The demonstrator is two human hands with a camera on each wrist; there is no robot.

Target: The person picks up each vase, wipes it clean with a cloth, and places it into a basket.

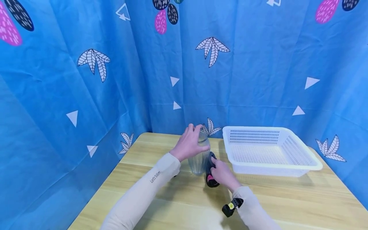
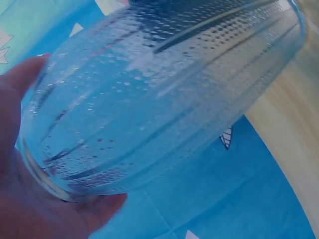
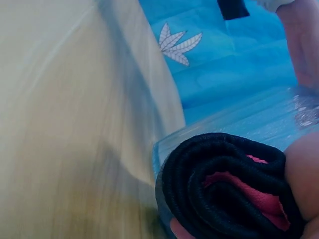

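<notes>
A clear ribbed glass vase [image 1: 198, 161] stands on the wooden table, seemingly upright. My left hand [image 1: 190, 143] grips it round its narrower top, thumb on the near side; the left wrist view shows the fingers about the rim of the vase [image 2: 149, 109]. On the vase's right side, my right hand [image 1: 223, 174] holds a rolled black cloth [image 1: 212, 181] with a pink inner side. Its coiled end faces the right wrist camera, where the rolled cloth [image 3: 224, 184] lies right against the glass. Part of the right hand's grip is hidden behind the roll.
To the right of the hands sits a white plastic basket [image 1: 267, 169] with perforated sides. Blue patterned curtain [image 1: 244, 89] hangs behind the table and along its left side. The wooden table [image 1: 184, 204] has its back edge close behind the vase.
</notes>
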